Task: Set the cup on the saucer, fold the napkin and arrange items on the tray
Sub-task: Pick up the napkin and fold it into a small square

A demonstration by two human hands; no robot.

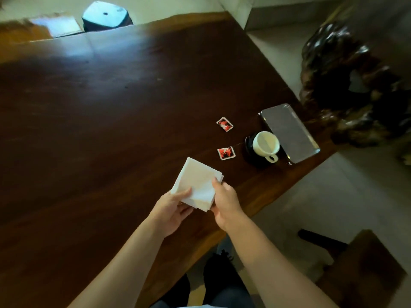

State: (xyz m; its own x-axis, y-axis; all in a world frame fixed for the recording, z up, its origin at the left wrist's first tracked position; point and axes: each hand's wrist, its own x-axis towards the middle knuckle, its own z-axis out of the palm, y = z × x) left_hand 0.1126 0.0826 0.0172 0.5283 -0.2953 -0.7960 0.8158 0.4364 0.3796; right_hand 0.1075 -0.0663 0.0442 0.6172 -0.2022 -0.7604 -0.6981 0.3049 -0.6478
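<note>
We hold the white napkin just above the bench, left hand pinching its near corner, right hand gripping its right edge; the fingers beneath are hidden; beyond our right hand stand two red sachets, the cup on a dark, barely visible saucer, and the metal tray touching the bench's right edge; leftward the bench lies open.

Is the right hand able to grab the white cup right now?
Probably not yet: the right hand is busy holding the napkin together with the left hand. The path to the cup looks free otherwise.
</note>
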